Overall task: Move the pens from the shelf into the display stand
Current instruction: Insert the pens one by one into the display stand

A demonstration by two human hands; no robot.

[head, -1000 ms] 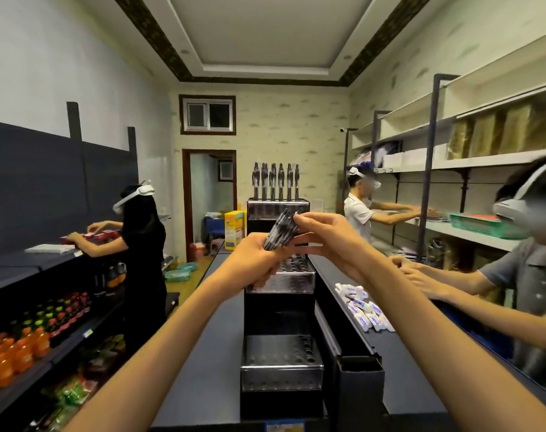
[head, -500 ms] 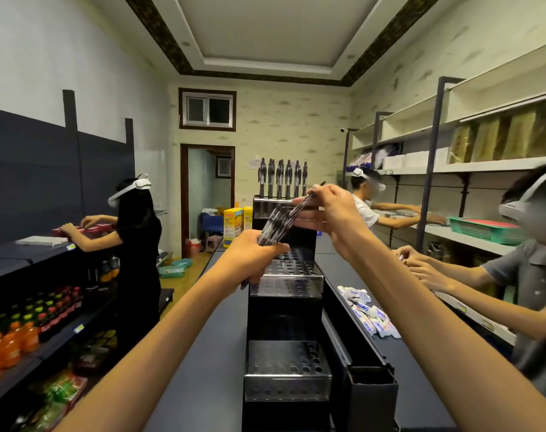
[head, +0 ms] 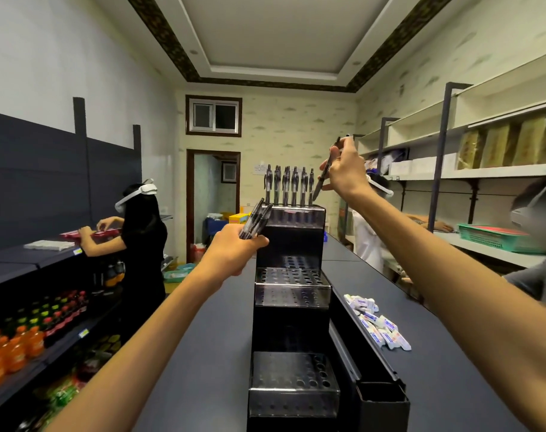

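A black stepped display stand (head: 292, 241) with rows of holes stands on the dark shelf top (head: 200, 353). Several pens (head: 289, 185) stand upright in its top tier. My left hand (head: 234, 251) grips a bundle of dark pens (head: 255, 218) just left of the top tier. My right hand (head: 343, 169) pinches a single pen (head: 324, 173), tilted with its tip down, above the right end of the top row. The lower tiers hold no pens.
A pile of small white packets (head: 377, 322) lies on the shelf top to the right. A black box (head: 381, 403) stands beside the stand's base. People work at the left shelves (head: 141, 232) and at the right (head: 533, 244). Drink bottles (head: 16, 347) fill the lower left shelves.
My right hand pulled one pen out of the bundle and lifted it up and right, over the top tier. The left hand with the bundle dropped slightly left of the stand.
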